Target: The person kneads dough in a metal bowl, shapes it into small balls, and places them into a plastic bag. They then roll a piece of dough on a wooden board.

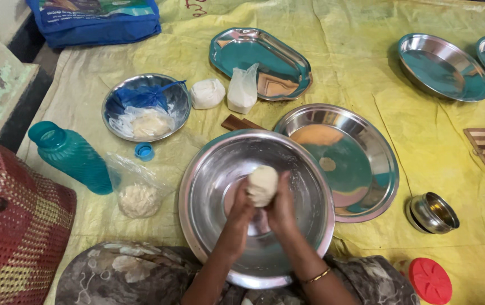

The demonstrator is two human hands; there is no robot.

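Left hand (241,207) and right hand (281,208) are gripping one dough ball (262,184), fingers curled closed around it, above the basin (208,181). Beside basin: one bottle (72,157), four plates, one dough bag (138,199).

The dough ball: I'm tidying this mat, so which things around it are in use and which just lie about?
In use: dough ball, left hand, right hand, big steel bowl.

Lying about: teal bottle, blue cap, small pot, red lid, oval tray.
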